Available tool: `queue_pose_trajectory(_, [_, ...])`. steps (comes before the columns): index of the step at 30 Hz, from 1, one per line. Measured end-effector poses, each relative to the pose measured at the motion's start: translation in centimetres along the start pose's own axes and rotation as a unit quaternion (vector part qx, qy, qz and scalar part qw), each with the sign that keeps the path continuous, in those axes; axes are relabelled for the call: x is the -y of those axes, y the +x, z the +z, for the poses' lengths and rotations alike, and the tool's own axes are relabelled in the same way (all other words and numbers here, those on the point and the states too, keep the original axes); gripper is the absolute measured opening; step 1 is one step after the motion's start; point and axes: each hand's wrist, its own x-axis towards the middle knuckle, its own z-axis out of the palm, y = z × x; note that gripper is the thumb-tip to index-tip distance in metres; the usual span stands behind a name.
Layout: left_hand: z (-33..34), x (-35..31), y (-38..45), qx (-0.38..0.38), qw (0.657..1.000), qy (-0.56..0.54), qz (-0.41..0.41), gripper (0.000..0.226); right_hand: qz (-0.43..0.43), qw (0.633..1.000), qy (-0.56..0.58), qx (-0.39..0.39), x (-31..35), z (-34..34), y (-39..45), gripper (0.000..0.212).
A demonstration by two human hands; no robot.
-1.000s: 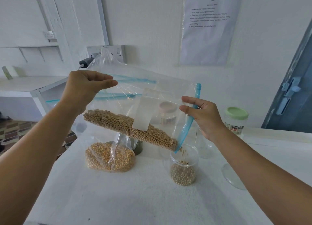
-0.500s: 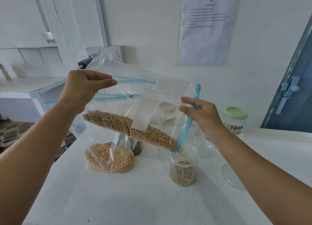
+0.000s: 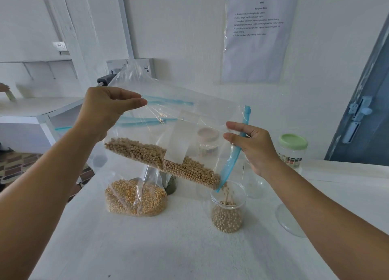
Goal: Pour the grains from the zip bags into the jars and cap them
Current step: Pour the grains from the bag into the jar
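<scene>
Both hands hold a clear zip bag [image 3: 189, 119] tilted in the air above the white tabletop [image 3: 168, 248]. The left hand [image 3: 107, 109] pinches its raised closed end between thumb and fingers; the right hand [image 3: 252, 145] pinches the edge next to the blue zip strip [image 3: 233, 159]. Pale round grains [image 3: 160, 159] lie along the bag's lower edge and spill from its low corner into an open clear jar [image 3: 228, 206], which stands on the tabletop and is partly filled. To the left of the jar, a second bag [image 3: 135, 197] of yellow grains rests on the tabletop. Behind the right hand stands a jar with a green lid [image 3: 293, 141], and a pink-lidded jar [image 3: 207, 141] shows through the held bag.
</scene>
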Motion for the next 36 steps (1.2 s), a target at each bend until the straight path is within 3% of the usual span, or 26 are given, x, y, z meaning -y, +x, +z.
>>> queue_pose_trajectory(36, [0.39,-0.2,0.45,-0.005,1.0,0.018,0.005,0.022,-0.003,1.0,0.018,-0.002,-0.49,-0.18,-0.15,0.033])
